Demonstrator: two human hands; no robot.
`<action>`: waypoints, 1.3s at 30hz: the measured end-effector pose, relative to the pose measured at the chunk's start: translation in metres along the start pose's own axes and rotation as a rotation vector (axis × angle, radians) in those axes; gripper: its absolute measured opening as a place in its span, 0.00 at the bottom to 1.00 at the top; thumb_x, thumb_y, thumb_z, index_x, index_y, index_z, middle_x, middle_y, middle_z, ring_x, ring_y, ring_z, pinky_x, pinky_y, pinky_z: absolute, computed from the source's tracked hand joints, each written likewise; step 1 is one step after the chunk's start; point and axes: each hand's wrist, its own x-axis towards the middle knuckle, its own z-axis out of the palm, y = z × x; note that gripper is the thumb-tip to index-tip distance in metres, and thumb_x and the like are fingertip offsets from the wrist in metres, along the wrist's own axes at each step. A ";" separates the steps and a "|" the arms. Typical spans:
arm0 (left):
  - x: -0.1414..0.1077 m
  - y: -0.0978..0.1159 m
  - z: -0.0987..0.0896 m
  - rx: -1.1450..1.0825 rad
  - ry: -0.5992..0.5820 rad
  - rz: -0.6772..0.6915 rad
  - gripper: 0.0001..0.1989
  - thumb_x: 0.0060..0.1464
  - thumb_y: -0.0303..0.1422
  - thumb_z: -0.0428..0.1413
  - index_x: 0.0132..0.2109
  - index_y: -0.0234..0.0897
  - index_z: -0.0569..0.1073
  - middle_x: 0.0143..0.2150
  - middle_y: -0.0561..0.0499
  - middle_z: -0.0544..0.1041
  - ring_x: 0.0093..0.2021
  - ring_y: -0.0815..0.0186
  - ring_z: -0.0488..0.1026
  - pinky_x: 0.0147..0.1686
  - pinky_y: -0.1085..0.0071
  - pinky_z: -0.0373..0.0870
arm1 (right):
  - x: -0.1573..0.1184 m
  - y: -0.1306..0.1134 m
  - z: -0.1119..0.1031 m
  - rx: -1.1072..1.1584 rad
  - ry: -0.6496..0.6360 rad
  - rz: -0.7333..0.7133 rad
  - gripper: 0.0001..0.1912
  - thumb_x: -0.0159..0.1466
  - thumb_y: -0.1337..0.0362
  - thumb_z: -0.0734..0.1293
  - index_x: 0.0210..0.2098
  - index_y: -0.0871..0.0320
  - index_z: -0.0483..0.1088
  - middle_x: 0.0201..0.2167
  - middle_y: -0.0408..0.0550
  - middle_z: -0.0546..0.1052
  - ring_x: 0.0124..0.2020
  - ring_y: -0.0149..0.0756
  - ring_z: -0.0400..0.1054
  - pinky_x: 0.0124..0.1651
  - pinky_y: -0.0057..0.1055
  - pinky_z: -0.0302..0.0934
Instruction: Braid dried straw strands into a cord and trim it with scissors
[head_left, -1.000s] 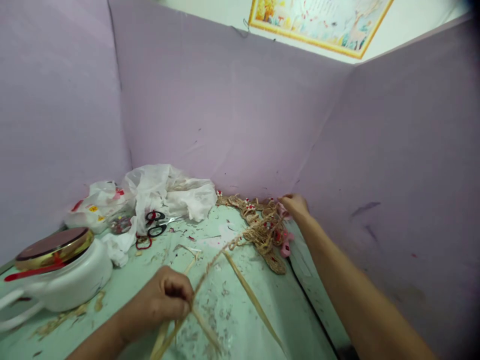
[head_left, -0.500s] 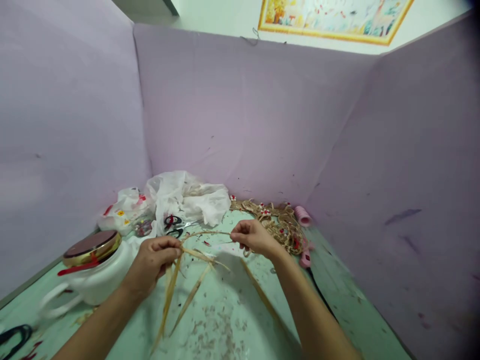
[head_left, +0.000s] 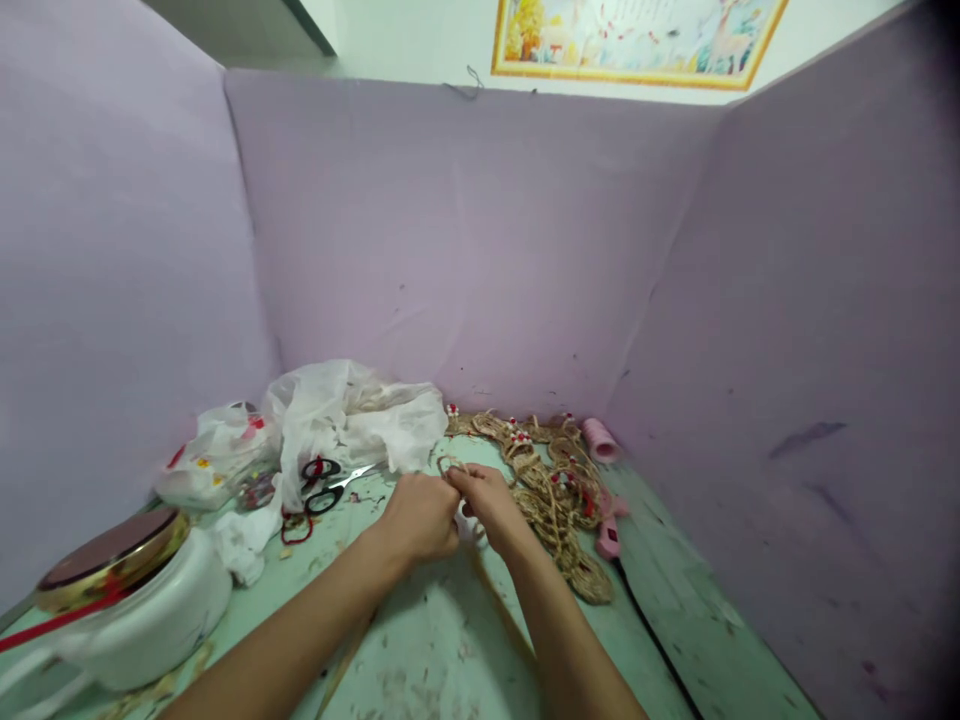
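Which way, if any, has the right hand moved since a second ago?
Yes: left. The right hand was by the pink cylinder; now it is well left of that, beside the left hand.

soft diffuse light | fingers (head_left: 465,482) slightly blurred | upper-right corner dark | edges stretched

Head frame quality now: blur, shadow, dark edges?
Head view: upper-right corner falls to black; head view: soft shadow on the table between the forearms; head view: fine detail smears where left hand meets right hand, while scissors stay recognizable.
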 end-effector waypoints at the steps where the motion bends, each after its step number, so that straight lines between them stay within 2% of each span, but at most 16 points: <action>1: 0.004 -0.002 0.004 0.029 0.014 -0.003 0.13 0.40 0.31 0.48 0.33 0.35 0.75 0.32 0.41 0.75 0.36 0.58 0.71 0.36 0.67 0.62 | 0.003 0.001 -0.005 0.022 0.030 0.030 0.13 0.48 0.57 0.64 0.18 0.60 0.59 0.14 0.36 0.58 0.14 0.21 0.48 0.18 0.22 0.42; 3: 0.010 -0.011 0.013 0.084 0.046 -0.033 0.13 0.40 0.31 0.47 0.31 0.35 0.75 0.31 0.41 0.75 0.34 0.58 0.71 0.32 0.68 0.62 | 0.008 0.003 -0.014 0.108 0.033 0.076 0.11 0.47 0.57 0.64 0.22 0.59 0.61 0.16 0.37 0.62 0.15 0.22 0.51 0.18 0.22 0.45; 5: 0.017 -0.021 0.021 0.089 0.067 -0.123 0.13 0.39 0.30 0.47 0.30 0.35 0.75 0.30 0.41 0.75 0.32 0.58 0.71 0.28 0.70 0.61 | 0.011 0.004 -0.020 0.161 0.024 0.099 0.11 0.45 0.58 0.65 0.23 0.60 0.63 0.17 0.38 0.64 0.16 0.23 0.55 0.19 0.22 0.48; 8: 0.026 -0.034 0.029 0.011 0.083 -0.279 0.12 0.38 0.31 0.47 0.28 0.36 0.75 0.28 0.43 0.75 0.30 0.61 0.71 0.24 0.73 0.56 | 0.011 0.004 -0.022 0.139 0.035 0.081 0.11 0.43 0.60 0.66 0.23 0.61 0.64 0.17 0.40 0.66 0.18 0.24 0.59 0.20 0.22 0.52; 11: 0.034 -0.036 0.032 -0.126 0.112 -0.378 0.11 0.38 0.33 0.48 0.26 0.38 0.74 0.27 0.46 0.75 0.28 0.64 0.70 0.22 0.74 0.52 | 0.010 0.005 -0.018 0.136 -0.035 0.046 0.13 0.42 0.64 0.66 0.27 0.60 0.64 0.18 0.40 0.69 0.18 0.26 0.62 0.19 0.21 0.52; 13: 0.036 -0.033 0.035 -0.216 0.186 -0.389 0.11 0.39 0.33 0.48 0.26 0.38 0.74 0.26 0.48 0.75 0.28 0.66 0.68 0.22 0.75 0.51 | 0.009 0.007 -0.014 0.124 -0.062 0.048 0.15 0.41 0.64 0.67 0.29 0.59 0.62 0.15 0.37 0.67 0.16 0.26 0.62 0.17 0.21 0.51; 16: 0.036 -0.031 0.044 -0.330 0.351 -0.365 0.11 0.42 0.32 0.46 0.27 0.37 0.74 0.25 0.50 0.74 0.26 0.70 0.67 0.24 0.76 0.52 | 0.011 0.014 -0.007 0.160 -0.035 0.053 0.18 0.39 0.63 0.69 0.27 0.57 0.58 0.11 0.33 0.63 0.14 0.28 0.62 0.14 0.21 0.50; 19: 0.036 -0.033 0.054 -0.415 0.458 -0.354 0.11 0.43 0.31 0.45 0.25 0.36 0.72 0.23 0.52 0.73 0.25 0.72 0.65 0.26 0.77 0.53 | 0.012 0.018 -0.002 0.193 -0.035 0.039 0.17 0.38 0.60 0.70 0.22 0.59 0.60 0.12 0.37 0.65 0.16 0.29 0.63 0.15 0.22 0.54; 22: 0.035 -0.034 0.060 -0.443 0.502 -0.360 0.10 0.44 0.30 0.46 0.25 0.36 0.71 0.22 0.53 0.72 0.24 0.72 0.65 0.26 0.77 0.54 | 0.012 0.018 0.001 0.209 -0.066 0.092 0.16 0.38 0.58 0.70 0.20 0.62 0.65 0.15 0.40 0.67 0.17 0.27 0.62 0.18 0.24 0.57; 26: 0.033 -0.031 0.060 -0.379 0.477 -0.323 0.11 0.45 0.31 0.46 0.27 0.36 0.72 0.24 0.52 0.73 0.26 0.71 0.66 0.26 0.77 0.54 | 0.011 0.017 -0.001 0.178 -0.055 0.177 0.12 0.41 0.59 0.68 0.18 0.62 0.65 0.13 0.37 0.63 0.14 0.23 0.56 0.18 0.24 0.57; 29: 0.030 -0.030 0.056 -0.268 0.416 -0.250 0.11 0.45 0.31 0.45 0.26 0.37 0.72 0.25 0.50 0.74 0.26 0.69 0.67 0.26 0.75 0.53 | 0.011 0.019 -0.007 0.069 -0.076 0.200 0.10 0.42 0.63 0.67 0.14 0.61 0.61 0.09 0.35 0.59 0.11 0.20 0.50 0.14 0.22 0.50; 33: 0.027 -0.035 0.049 -0.162 0.294 0.001 0.11 0.44 0.30 0.45 0.24 0.36 0.71 0.24 0.48 0.73 0.25 0.68 0.66 0.25 0.74 0.51 | 0.009 0.019 -0.016 -0.083 -0.181 0.229 0.12 0.42 0.64 0.67 0.11 0.61 0.58 0.07 0.34 0.55 0.10 0.19 0.44 0.12 0.21 0.37; 35: 0.027 -0.038 0.047 -0.169 0.229 0.127 0.11 0.44 0.29 0.45 0.23 0.35 0.71 0.22 0.48 0.72 0.24 0.69 0.64 0.25 0.74 0.51 | 0.006 0.018 -0.021 -0.135 -0.268 0.242 0.13 0.41 0.64 0.68 0.10 0.61 0.58 0.06 0.34 0.54 0.10 0.19 0.42 0.13 0.22 0.34; 39: 0.027 -0.042 0.046 -0.236 0.161 0.199 0.11 0.43 0.28 0.45 0.22 0.34 0.72 0.20 0.49 0.71 0.21 0.71 0.61 0.24 0.75 0.51 | 0.003 0.016 -0.024 -0.129 -0.330 0.276 0.11 0.40 0.65 0.67 0.12 0.61 0.59 0.08 0.34 0.56 0.11 0.19 0.43 0.15 0.22 0.34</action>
